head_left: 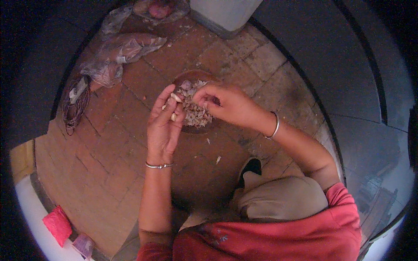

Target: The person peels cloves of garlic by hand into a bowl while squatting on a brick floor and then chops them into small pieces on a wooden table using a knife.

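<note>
My left hand is at the left rim of a reddish-brown round bowl. Several pale peeled garlic cloves are held between its thumb and fingers. Above the bowl's right side is my right hand, with curled fingers and the thumb close to the fingertips. Whether something small is pinched there cannot be made out. Inside the bowl lie loose garlic cloves and papery skins, with a purplish garlic bulb at the back. My right hand hides part of the contents.
Clear plastic bags lie at the upper left, near a coiled cord. A pale container stands beyond the bowl. Bits of garlic skin dot the brick-tiled floor. A pink packet and a purplish cup are at lower left.
</note>
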Available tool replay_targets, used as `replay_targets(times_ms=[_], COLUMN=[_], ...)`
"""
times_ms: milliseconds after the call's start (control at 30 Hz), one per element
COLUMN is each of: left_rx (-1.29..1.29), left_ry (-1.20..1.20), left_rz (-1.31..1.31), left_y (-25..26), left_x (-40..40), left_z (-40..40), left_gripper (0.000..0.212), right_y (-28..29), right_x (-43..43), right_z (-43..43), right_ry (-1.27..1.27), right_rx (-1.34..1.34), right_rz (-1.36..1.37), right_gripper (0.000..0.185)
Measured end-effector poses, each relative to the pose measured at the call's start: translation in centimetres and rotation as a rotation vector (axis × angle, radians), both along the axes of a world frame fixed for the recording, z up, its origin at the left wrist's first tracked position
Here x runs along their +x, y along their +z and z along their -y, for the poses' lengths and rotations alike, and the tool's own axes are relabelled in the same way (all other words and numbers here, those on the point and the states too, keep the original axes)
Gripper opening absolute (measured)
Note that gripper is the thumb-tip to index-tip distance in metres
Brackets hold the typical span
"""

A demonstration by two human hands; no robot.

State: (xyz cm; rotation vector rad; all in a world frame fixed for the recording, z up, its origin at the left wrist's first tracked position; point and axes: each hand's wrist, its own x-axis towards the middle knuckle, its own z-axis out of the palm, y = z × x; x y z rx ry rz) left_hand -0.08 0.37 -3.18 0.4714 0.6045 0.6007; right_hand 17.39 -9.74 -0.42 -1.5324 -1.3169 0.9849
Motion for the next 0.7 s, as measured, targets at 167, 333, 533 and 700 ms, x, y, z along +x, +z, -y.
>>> replay_targets(times_ms=[167, 333, 533, 700], left_rx=[-0.015, 0.191, 0.578, 0.505], left_ry=[-0.05, -0.091, -0.154, -0.11], left_rz=[0.031, -0.082, -0.365, -0.401], left_y=[-0.2, 0.7, 1.6, 2.5], left_x=[0.0, 0.2, 0.4, 1.1], left_z=[0.3, 1.0, 1.4, 1.6], left_gripper=[0.024, 0.019, 0.02, 0.021], right_y=[-0.2, -0.4, -0.1, -0.4], right_x=[-0.6, -0.5, -0.6, -0.9], right_z=[-0.3, -0.7, -0.6, -0.4], right_ry=[-0.083, -0.089, -0.162, -0.297], right_rx=[0.037, -0.284, -0.326, -0.198], right_rz=[0.108, -0.384, -0.67, -0.588], right_gripper=[0.014, 0.025, 0.022, 0.017])
